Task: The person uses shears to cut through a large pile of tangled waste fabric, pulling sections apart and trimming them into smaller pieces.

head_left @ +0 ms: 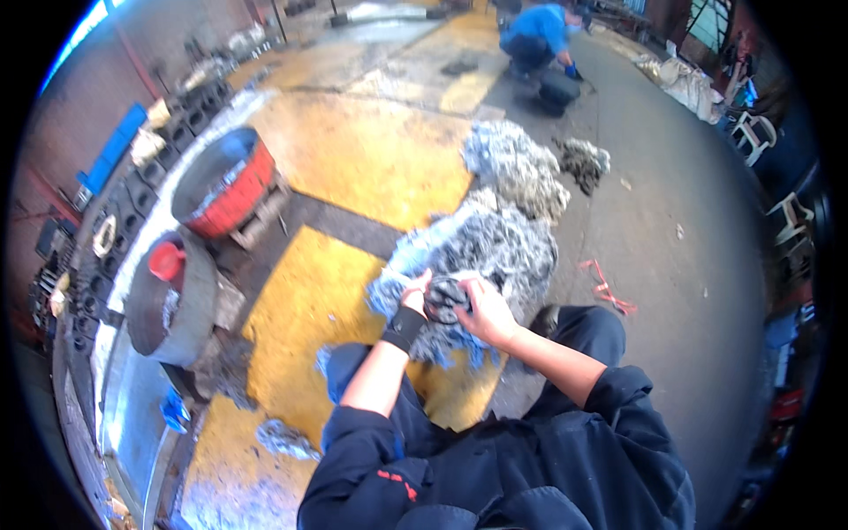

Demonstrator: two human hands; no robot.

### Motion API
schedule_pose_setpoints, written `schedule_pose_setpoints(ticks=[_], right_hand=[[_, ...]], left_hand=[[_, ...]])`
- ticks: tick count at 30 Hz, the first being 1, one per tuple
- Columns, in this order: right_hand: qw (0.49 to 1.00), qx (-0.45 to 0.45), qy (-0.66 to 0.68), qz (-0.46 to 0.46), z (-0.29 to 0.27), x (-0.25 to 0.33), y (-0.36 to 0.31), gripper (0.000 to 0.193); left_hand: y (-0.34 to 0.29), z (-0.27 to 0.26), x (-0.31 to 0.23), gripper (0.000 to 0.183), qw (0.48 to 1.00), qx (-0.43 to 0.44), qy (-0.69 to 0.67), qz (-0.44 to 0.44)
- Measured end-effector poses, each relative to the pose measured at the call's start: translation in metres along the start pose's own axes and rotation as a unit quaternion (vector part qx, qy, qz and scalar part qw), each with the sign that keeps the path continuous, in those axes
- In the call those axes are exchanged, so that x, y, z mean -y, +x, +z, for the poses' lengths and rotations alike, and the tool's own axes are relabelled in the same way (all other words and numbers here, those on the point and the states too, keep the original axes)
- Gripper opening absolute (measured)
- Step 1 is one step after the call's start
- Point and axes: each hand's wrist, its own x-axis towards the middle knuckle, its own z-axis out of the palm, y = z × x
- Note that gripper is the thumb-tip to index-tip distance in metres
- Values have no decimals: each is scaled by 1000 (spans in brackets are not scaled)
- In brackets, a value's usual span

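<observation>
Between my two hands is a dark, rounded clump streaked with grey (445, 300), and its exact kind is hard to make out. My left hand (417, 293), with a black band on the wrist, grips its left side. On the other side, the fingers and thumb of my right hand (484, 311) close round it. Just beyond and beneath my hands spreads a large heap of grey and bluish shredded fibre (508, 243). A paler fibre heap (512, 163) adjoins it farther off.
Yellow floor plates (362, 150) lie ahead and left. At left stand a red round tub (234, 199) and a grey tub (185, 331) with a red scoop (166, 261). Red strips (605, 290) lie at right. A person in blue (539, 35) crouches far off beside a dark bucket (558, 93).
</observation>
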Motion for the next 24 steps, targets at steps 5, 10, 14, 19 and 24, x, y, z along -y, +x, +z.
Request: schedule_pose_setpoints(ticks=[5,10,14,19,24], right_hand=[[981,183,-25,61,34,-7,0,43],[970,185,1,160,41,6,20,45],[968,181,-36,171,26,-11,32,45],[995,56,32,76,-11,-47,46,32],[957,61,249,137,21,-78,62,26]], left_hand=[[-13,0,-9,28,995,-51,80,-26],[-5,-15,-8,23,999,-13,30,-38],[-4,-1,-28,26,987,-26,149,-63],[6,-10,-71,33,988,55,144,-10],[14,-37,-64,17,983,89,158,-16]])
